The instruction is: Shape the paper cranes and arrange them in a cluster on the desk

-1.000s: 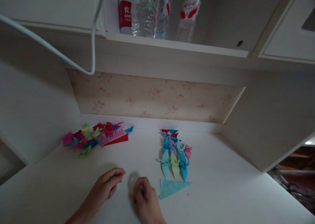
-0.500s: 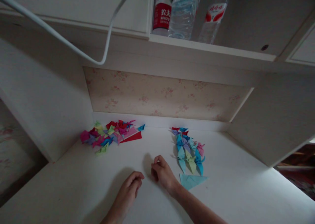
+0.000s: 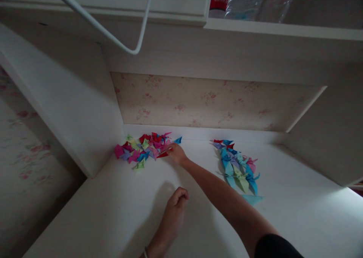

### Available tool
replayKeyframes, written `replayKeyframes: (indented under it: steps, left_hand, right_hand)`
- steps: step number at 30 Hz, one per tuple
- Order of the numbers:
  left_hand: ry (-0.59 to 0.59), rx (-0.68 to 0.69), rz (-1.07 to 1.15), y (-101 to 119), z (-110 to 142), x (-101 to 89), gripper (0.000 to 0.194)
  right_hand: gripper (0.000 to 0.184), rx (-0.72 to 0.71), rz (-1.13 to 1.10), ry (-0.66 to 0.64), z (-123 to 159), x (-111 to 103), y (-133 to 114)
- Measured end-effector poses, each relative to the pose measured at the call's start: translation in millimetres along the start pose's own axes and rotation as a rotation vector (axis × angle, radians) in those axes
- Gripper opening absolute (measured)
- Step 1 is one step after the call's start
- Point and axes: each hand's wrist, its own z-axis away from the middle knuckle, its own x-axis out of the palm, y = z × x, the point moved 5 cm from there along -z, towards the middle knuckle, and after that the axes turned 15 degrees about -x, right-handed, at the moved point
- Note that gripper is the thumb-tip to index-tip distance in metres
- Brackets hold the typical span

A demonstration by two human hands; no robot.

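The red paper [image 3: 162, 155] lies toward the table's back left corner, at the right side of the colourful paper pile [image 3: 140, 152]. Its long axis runs nearly side to side, the narrow tip pointing left and the other end under my right hand [image 3: 177, 154]. My table [image 3: 113, 216] is white, backed by flowered wallpaper [image 3: 184, 99]; bottles [image 3: 245, 3] stand on the shelf [image 3: 280, 28] above. My right arm stretches forward and left, palm down, fingertips at the paper; I can't tell whether they pinch it. My left hand [image 3: 174, 209] hovers nearer me, fingers curled together. Folded cranes [image 3: 234, 163] sit right of centre near the back edge.
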Motion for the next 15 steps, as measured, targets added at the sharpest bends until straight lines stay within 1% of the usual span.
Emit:
replayKeyframes:
  steps: [2,4,7,9,12,15]
  left_hand:
    - [-0.008,-0.015,-0.002,-0.1,-1.2,0.7,0.006]
    - [-0.031,-0.025,-0.011,-1.0,-3.4,1.8,0.007]
    - [-0.062,-0.011,-0.020,-3.2,-7.2,2.6,0.007]
    - [-0.059,-0.001,-0.023,-4.7,-9.6,1.8,0.007]
    - [-0.041,0.021,-0.037,-4.5,-11.6,0.5,0.007]
    - [-0.042,0.029,-0.040,-2.8,-12.5,0.7,0.007]
  right_hand:
    - [0.020,-0.074,0.036,-0.068,-17.6,11.8,-4.0]
    - [0.021,-0.120,0.062,-0.136,-30.0,24.7,-5.0]
    - [0.019,-0.123,0.095,-0.194,-38.6,39.4,-1.6]
    - [0.017,-0.100,0.116,-0.199,-39.9,43.6,2.2]
    - [0.016,-0.067,0.139,-0.204,-38.8,44.3,7.3]
    - [0.024,-0.042,0.144,-0.216,-36.3,42.9,10.7]
